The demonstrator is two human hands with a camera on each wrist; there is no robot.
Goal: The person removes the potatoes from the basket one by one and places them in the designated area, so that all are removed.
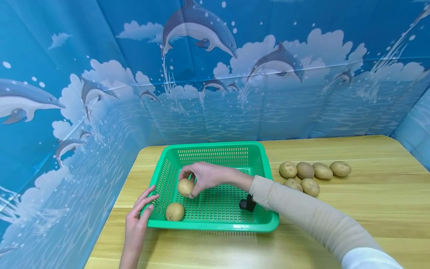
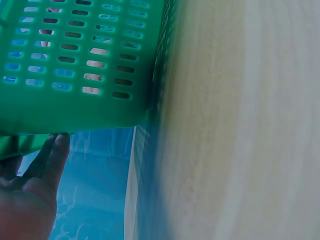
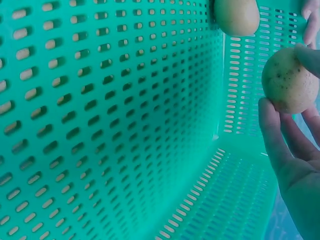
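My right hand (image 1: 209, 175) reaches into a green plastic basket (image 1: 215, 226) and pinches a round potato (image 1: 184, 188) between thumb and fingers. In the right wrist view, the held potato (image 3: 285, 82) is above the basket floor, its skin dotted with dark specks. A second potato (image 1: 175, 212) lies in the basket's near left corner. At the left rim, my left hand (image 1: 135, 221) rests with fingers extended over the edge. The left wrist view has those fingers (image 2: 56, 160) straight, right at the rim, beside the slotted basket wall (image 2: 75, 110).
Several potatoes (image 1: 323, 171) lie in two rows on the wooden table (image 1: 366, 209), right of the basket. A black device (image 1: 248, 204) shows beside the right wrist, over the basket. Behind the table hangs a blue dolphin-print curtain (image 1: 215, 108).
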